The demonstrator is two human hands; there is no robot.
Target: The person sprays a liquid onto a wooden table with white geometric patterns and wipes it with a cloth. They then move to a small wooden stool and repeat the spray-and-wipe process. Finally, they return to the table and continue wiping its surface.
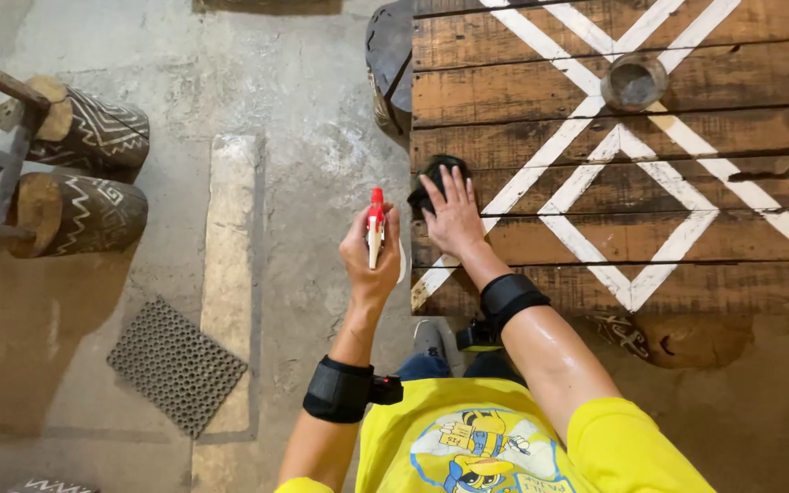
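My left hand point(369, 260) is closed around a spray bottle point(375, 228) with a red nozzle, held upright just off the left edge of a dark wooden table point(687, 246) painted with white crossing lines. My right hand point(454, 217) lies flat, fingers spread, pressing a dark cloth point(433, 173) onto the table's left edge. Both wrists carry black bands. I wear a yellow shirt.
A small round metal cup point(634, 82) stands on the table farther back. On the concrete floor at left lie a black rubber mat point(175, 365) and two carved, patterned wooden stools point(84, 173). Another carved piece point(390, 64) stands beside the table's far left corner.
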